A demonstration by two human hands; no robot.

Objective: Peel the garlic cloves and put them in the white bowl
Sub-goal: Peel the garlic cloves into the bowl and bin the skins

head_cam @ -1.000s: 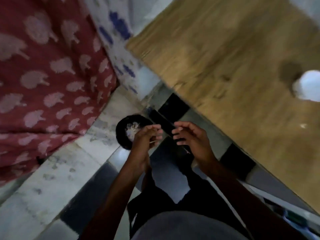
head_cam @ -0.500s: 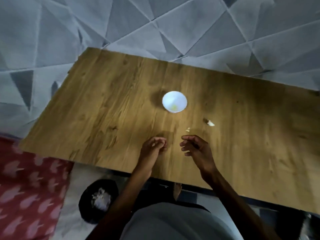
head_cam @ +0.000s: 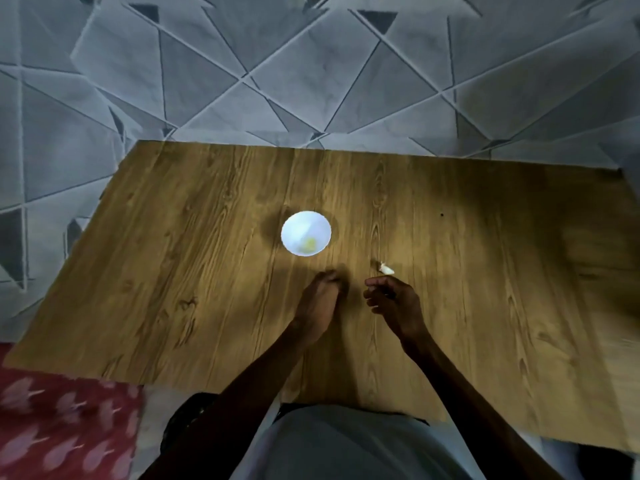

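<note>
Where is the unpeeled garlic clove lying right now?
The garlic clove lies on the wooden table, just beyond the right hand, right of the white bowl.

A bowl [head_cam: 306, 233] sits on the desk [head_cam: 173, 271], near the middle. A small bit [head_cam: 310, 243] lies in it. A garlic clove [head_cam: 386, 269] lies on the desk, to the right of the bowl and closer to the person. Both hands are over the desk: the left hand [head_cam: 320, 299] just in front of the bowl, the right hand [head_cam: 393, 301] just in front of the clove.

Bare table [head_cam: 194, 271] left and right, white bowl [head_cam: 306, 233] and garlic clove [head_cam: 386, 269] ahead of hands
</note>
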